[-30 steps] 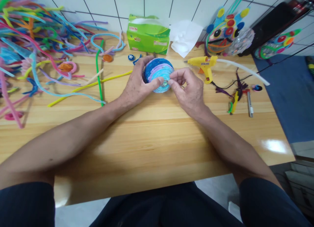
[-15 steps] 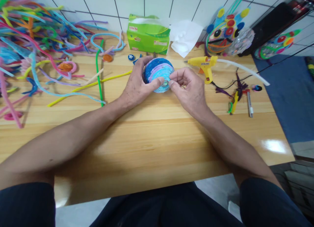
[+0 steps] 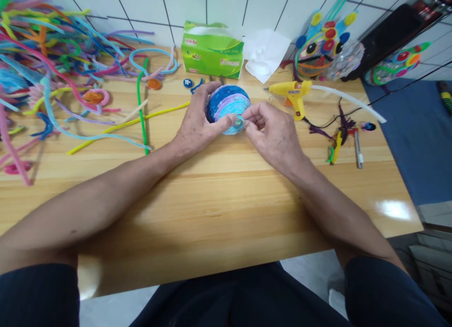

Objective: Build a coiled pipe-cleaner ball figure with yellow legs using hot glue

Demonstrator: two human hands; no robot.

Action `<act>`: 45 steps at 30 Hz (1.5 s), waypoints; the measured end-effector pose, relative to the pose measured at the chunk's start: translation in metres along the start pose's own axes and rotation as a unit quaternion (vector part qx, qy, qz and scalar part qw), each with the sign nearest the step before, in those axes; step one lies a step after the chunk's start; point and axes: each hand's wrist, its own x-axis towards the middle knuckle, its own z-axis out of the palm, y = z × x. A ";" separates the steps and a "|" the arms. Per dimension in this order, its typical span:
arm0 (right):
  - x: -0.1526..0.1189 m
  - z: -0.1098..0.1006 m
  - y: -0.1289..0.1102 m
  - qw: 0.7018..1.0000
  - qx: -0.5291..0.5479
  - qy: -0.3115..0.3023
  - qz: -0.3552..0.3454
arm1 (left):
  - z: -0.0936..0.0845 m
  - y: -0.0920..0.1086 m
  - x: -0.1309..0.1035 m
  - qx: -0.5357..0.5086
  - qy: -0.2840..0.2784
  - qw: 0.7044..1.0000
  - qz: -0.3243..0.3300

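Observation:
A round ball [image 3: 228, 101] wrapped in dark blue, lilac and light blue pipe cleaner rests above the table's middle. My left hand [image 3: 203, 117] is curled round its left side, with the thumb laid across the light blue end. At that end a small coiled ring surrounds a greenish, shiny centre. My right hand [image 3: 275, 131] pinches at the right of this coil, thumb and forefinger together; the light blue pipe cleaner seems to be between them, mostly hidden by the fingertips. Just right of my right hand lies a yellow glue gun [image 3: 294, 94] with a clear glue stick in its back.
Many coloured pipe cleaners [image 3: 52, 59] are heaped at the left. A green tissue pack [image 3: 212, 54] and a crumpled white tissue [image 3: 264, 56] stand by the tiled wall. Decorated bottles [image 3: 318, 54] are at the back right, a utility knife [image 3: 359, 150] on the right.
The ball stays in my left hand. My right fingertips have shifted slightly at the light blue coil, and the right hand is turned a little. The rest looks the same.

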 end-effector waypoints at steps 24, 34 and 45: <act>0.002 0.003 0.002 0.997 0.075 0.007 0.031 | 0.003 -0.007 0.001 -0.017 0.016 1.000 0.017; 0.023 -0.010 0.036 0.985 0.066 0.034 0.154 | 0.004 -0.005 0.000 -0.023 0.005 1.000 0.000; -0.016 -0.050 0.097 0.967 -0.105 0.160 0.169 | 0.008 -0.011 0.006 -0.046 0.024 0.999 -0.007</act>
